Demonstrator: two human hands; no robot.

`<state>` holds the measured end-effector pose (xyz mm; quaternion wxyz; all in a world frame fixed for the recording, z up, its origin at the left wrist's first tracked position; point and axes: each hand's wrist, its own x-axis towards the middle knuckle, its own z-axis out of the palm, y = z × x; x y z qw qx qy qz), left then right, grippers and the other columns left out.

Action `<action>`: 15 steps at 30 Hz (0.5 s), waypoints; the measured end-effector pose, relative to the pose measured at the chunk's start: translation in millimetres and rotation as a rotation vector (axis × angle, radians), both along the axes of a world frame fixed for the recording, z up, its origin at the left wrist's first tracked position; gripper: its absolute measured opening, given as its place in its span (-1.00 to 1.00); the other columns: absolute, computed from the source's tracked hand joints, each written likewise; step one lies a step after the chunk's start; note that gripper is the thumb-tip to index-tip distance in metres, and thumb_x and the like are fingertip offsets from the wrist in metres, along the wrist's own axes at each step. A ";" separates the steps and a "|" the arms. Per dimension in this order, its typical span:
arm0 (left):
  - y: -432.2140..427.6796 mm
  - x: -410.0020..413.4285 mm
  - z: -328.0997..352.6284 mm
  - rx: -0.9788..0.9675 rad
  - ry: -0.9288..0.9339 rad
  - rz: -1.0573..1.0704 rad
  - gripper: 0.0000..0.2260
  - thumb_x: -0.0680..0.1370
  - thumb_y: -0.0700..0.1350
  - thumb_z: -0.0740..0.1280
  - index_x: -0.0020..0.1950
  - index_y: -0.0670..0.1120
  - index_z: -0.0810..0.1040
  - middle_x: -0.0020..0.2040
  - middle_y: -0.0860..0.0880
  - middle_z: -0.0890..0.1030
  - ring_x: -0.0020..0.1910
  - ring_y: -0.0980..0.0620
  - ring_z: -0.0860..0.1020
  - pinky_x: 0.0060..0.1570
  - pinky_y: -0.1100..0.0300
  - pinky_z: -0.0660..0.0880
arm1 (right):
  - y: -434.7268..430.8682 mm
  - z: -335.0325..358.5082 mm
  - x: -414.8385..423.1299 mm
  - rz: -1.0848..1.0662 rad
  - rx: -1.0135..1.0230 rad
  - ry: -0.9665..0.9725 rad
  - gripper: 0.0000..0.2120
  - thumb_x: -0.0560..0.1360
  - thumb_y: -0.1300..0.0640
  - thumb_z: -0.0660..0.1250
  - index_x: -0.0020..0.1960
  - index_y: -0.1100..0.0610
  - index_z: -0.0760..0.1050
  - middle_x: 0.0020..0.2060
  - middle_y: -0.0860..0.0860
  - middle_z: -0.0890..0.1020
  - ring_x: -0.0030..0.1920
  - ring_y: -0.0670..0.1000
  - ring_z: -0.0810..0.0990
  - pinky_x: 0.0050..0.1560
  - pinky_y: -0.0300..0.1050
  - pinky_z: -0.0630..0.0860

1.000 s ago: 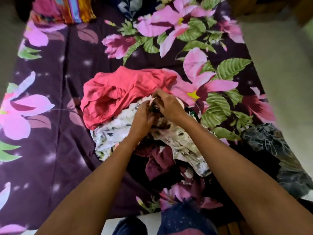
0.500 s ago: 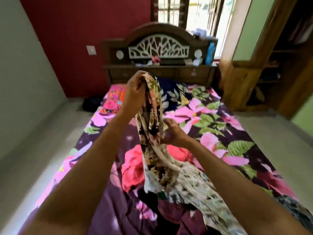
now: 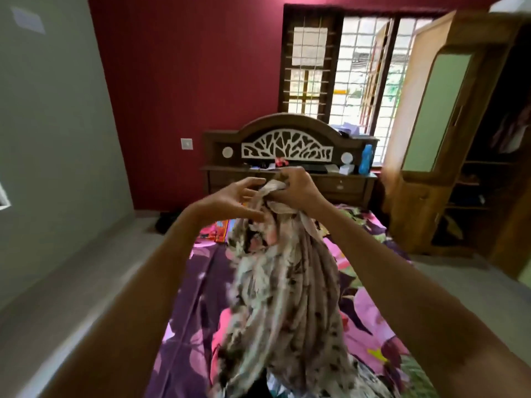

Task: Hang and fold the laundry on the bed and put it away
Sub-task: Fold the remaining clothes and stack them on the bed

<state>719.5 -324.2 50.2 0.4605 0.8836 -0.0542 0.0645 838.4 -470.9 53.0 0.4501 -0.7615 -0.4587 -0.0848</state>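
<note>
Blue bottle (image 3: 366, 159) nr window (image 3: 359, 67), wardrobe (image 3: 425, 196) rt

The printed garment (image 3: 287, 297) is smearing with motion blur, so its pattern is not reading clearly, and its lower end is running off the near edge. It is covering the middle of the bed (image 3: 195, 297) and whatever is lying there. The right hand (image 3: 298, 188) is burying its fingertips in the bunched top. The left hand (image 3: 230, 202) is hovering beside it (touching or just short, the blur is hiding which). Items on the headboard shelf (image 3: 227, 168) are showing too small to name.
</note>
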 end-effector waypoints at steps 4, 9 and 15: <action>-16.0 10.8 9.5 -0.103 -0.354 0.073 -0.80 0.38 -0.18 0.40 -0.04 -0.22 0.58 -0.24 0.02 0.57 -0.25 0.21 0.50 -0.22 0.30 0.45 | -6.2 34.2 -15.0 0.125 0.083 0.144 -0.80 0.34 0.14 0.53 -0.19 0.07 0.49 -0.33 -0.06 0.54 -0.31 -0.15 0.50 -0.29 -0.28 0.45; -9.8 7.5 52.6 -0.070 -0.646 0.271 -0.86 0.47 -0.37 0.30 -0.08 -0.15 0.55 -0.29 0.10 0.55 -0.36 0.36 0.48 -0.27 0.39 0.42 | -42.2 -9.6 -1.5 0.359 -0.161 0.448 -0.65 0.28 0.10 0.52 0.00 0.14 0.53 -0.10 0.10 0.61 -0.11 0.04 0.59 -0.03 -0.07 0.56; 27.3 11.1 40.7 0.011 -0.650 0.698 -0.73 0.42 -0.04 0.36 0.04 -0.16 0.57 -0.11 -0.03 0.63 -0.11 0.04 0.58 -0.12 0.18 0.46 | -90.0 -89.8 34.9 0.175 -0.454 0.601 -0.69 0.33 0.11 0.54 0.00 0.14 0.55 -0.10 0.06 0.62 -0.09 -0.04 0.63 -0.08 -0.21 0.58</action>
